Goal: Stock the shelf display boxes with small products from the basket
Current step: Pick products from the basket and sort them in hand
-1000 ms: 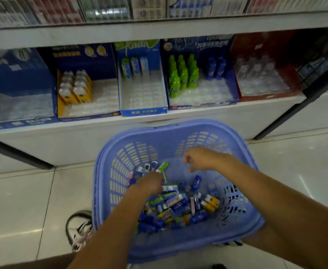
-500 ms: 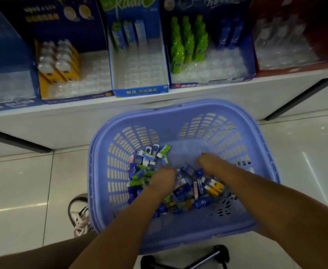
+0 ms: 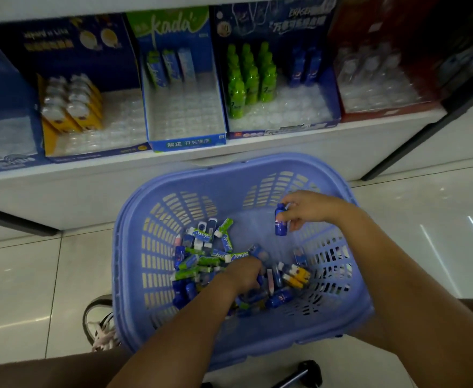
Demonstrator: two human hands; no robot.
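pinching a small blue bottle [image 3: 280,221] upright, the right grip [image 3: 308,210] hovers over the far side of the blue basket [image 3: 129,247]. left grip [image 3: 243,275] sits curled, knuckles up, in the heap of small products [image 3: 201,259] inside; whether it has hold of any cannot be told. display boxes [image 3: 186,141] stand on the shelf [image 3: 285,152] beyond.

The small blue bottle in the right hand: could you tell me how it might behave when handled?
Probably light: the right hand pinches the small blue bottle near its top. Seemingly round, it would likely roll if laid down. Tall and narrow, it may tip when nudged upright.
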